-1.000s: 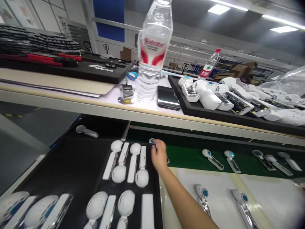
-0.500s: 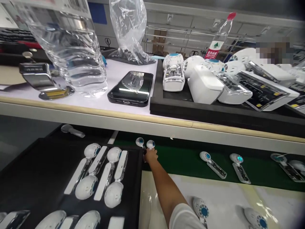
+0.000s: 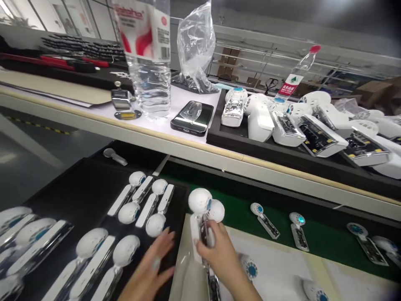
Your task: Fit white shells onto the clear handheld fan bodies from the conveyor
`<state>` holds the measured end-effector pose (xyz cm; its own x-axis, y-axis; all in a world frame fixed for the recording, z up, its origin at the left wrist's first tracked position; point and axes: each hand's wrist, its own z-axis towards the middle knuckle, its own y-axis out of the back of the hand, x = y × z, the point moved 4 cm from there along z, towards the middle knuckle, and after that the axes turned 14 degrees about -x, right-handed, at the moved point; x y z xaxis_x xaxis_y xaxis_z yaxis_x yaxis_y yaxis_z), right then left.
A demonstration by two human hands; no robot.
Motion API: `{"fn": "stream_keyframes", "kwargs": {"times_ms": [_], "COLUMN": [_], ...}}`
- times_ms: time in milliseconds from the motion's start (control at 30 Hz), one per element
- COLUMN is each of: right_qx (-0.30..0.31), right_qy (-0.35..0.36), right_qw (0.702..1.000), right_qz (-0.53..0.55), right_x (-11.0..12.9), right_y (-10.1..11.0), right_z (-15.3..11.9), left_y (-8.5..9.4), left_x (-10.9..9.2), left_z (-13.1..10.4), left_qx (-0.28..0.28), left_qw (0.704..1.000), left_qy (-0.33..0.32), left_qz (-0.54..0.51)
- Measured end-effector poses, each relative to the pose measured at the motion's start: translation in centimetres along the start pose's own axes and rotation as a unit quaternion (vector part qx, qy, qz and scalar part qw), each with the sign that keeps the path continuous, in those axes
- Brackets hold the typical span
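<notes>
Two white handheld fans, one with its round head (image 3: 199, 201) to the front and a second fan (image 3: 217, 210) behind it, stand upright side by side in my right hand (image 3: 222, 250). The fingers wrap round their clear-backed handles. To the left, my left hand (image 3: 152, 263) is blurred, its fingers spread and nothing in it. It hovers over the right part of a black tray (image 3: 84, 200), close to a white fan (image 3: 156, 225) lying there. Several more fans lie on the tray in rows, heads and handles alternating.
A green strip (image 3: 241, 223) behind my right hand carries several spaced fans. Above runs a shelf with a wooden edge (image 3: 188, 144). On it are a water bottle (image 3: 153, 83), a phone (image 3: 192, 119), a plastic bag (image 3: 197, 46) and a black tray (image 3: 238, 144) heaped with fans.
My right hand has come back from the green strip toward me, now holding two fans. My left hand has entered from below. The view has turned left.
</notes>
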<state>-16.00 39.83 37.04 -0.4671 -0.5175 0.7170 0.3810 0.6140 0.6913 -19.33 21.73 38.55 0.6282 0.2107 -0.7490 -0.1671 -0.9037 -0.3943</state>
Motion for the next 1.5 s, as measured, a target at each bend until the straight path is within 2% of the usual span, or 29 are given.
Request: {"fn": "stream_keyframes", "kwargs": {"times_ms": [67, 100, 167, 233, 300, 367, 467, 533, 600, 667, 733, 767, 867, 933, 1000, 1067, 1167, 1267, 1333, 1400, 1500], "right_qx": [-0.001, -0.006, -0.022, -0.025, 0.004, 0.062, 0.151, 0.169, 0.169, 0.184, 0.194, 0.177, 0.073, 0.054, 0.090, 0.124, 0.163, 0.221, 0.227, 0.205, 0.161], "right_qy": [0.052, 0.080, 0.129, 0.139, 0.083, -0.005, -0.125, -0.190, -0.232, -0.251, -0.254, -0.249, -0.248, -0.296, -0.362, -0.390, -0.361, -0.324, -0.324, -0.350, -0.381], "right_qw": [0.999, 0.997, 0.991, 0.990, 0.990, 0.960, 0.859, 0.802, 0.761, 0.740, 0.742, 0.749, 0.756, 0.723, 0.677, 0.651, 0.647, 0.627, 0.625, 0.640, 0.685], "right_qz": [-0.010, -0.019, -0.018, 0.019, 0.117, 0.274, 0.472, 0.541, 0.582, 0.596, 0.589, 0.589, 0.602, 0.622, 0.634, 0.640, 0.651, 0.673, 0.673, 0.653, 0.600], "right_x": [3.1, 4.3, 5.7, 5.9, 5.3, 4.5, 3.8, 3.6, 3.7, 4.1, 4.3, 4.2, 3.5, 3.2, 3.4, 4.1, 5.5, 7.0, 7.6, 7.9, 8.2], "right_y": [0.7, 1.0, 1.8, 2.7, 3.2, 2.9, 1.1, -0.5, -2.0, -3.1, -3.7, -3.7, -3.0, -2.9, -3.2, -3.3, -3.0, -2.5, -2.4, -2.6, -3.6], "right_z": [-3.3, -4.6, -6.4, -7.6, -8.3, -9.0, -10.6, -11.9, -13.0, -13.8, -14.2, -14.1, -13.9, -14.4, -15.2, -15.8, -16.1, -16.1, -16.0, -15.9, -15.5], "left_y": [-1.8, -2.4, -2.6, -2.2, -1.6, -0.9, -0.1, 0.4, 0.9, 1.7, 2.6, 3.0, 3.6, 3.7, 3.7, 3.9, 4.7, 5.5, 6.0, 6.5, 7.2], "left_x": [0.6, 0.7, 0.5, 0.1, -0.5, -1.1, -2.1, -2.8, -3.1, -3.0, -2.6, -2.5, -2.5, -3.0, -3.6, -4.1, -4.5, -4.6, -4.6, -4.5, -4.4], "left_z": [-0.4, -0.5, -1.0, -1.8, -2.9, -4.1, -5.5, -6.0, -6.2, -6.3, -6.4, -6.4, -6.9, -7.4, -7.9, -8.4, -8.7, -8.7, -8.5, -8.4, -8.2], "left_qx": [0.044, 0.046, 0.012, -0.023, -0.018, -0.005, 0.017, 0.015, -0.007, -0.034, -0.056, -0.060, -0.045, -0.019, 0.012, 0.030, 0.030, 0.052, 0.064, 0.059, 0.045], "left_qw": [0.998, 0.997, 0.998, 0.997, 0.996, 0.994, 0.989, 0.986, 0.987, 0.988, 0.986, 0.983, 0.975, 0.971, 0.966, 0.967, 0.972, 0.972, 0.972, 0.973, 0.976], "left_qy": [0.024, 0.034, 0.042, 0.049, 0.057, 0.077, 0.110, 0.124, 0.127, 0.134, 0.157, 0.175, 0.215, 0.229, 0.231, 0.222, 0.210, 0.207, 0.203, 0.200, 0.192], "left_qz": [-0.038, -0.047, -0.048, -0.046, -0.066, -0.074, -0.096, -0.112, -0.100, -0.062, -0.015, 0.001, -0.018, -0.073, -0.114, -0.124, -0.102, -0.095, -0.099, -0.100, -0.094]}}
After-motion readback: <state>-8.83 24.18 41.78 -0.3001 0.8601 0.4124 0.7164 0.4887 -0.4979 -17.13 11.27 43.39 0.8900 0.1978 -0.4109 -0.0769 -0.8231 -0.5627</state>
